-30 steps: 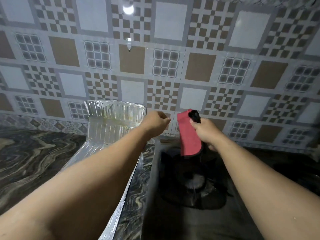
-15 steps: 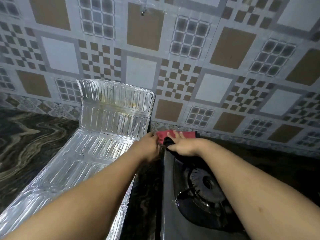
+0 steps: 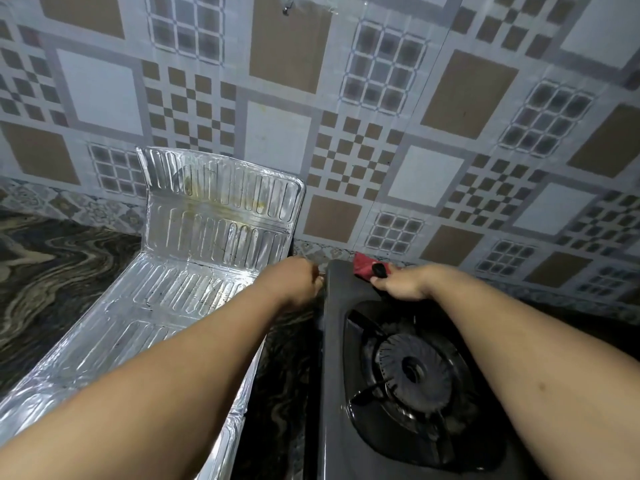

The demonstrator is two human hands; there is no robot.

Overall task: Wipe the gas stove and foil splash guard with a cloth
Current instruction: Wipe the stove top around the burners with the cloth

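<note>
The gas stove (image 3: 398,393) sits on the dark marbled desk (image 3: 52,271), its 1 visible burner (image 3: 415,367) ringed by a black pan support. The right hand (image 3: 403,284) lies on the stove's far edge with its fingers curled over a red cloth (image 3: 362,266), gripping it against the back rim; a small dark part of the cloth shows just above the knuckles. The cloth is bunched at the stove's rear left corner, close under the wall. The left hand (image 3: 299,280) is at the stove's far left corner, fingers bent down over the edge; whether this grip actually clasps the rim or only rests beside it I cannot tell, because the fingertips are hidden behind the hand and slightly blurred.

Left of the stove, apart from it by a strip of bare desk, lies the foil splash guard (image 3: 194,265): 1 ribbed panel flat on the desk, another standing upright against the patterned tile wall (image 3: 346,116). Yellowish stains streak the upright panel near its fold. The left forearm crosses over the guard's flat panel and hides part of its right edge; the right forearm passes over the stove's right side, covering the area beyond the burner. A small hook (image 3: 286,6) is fixed high on the wall.
</note>
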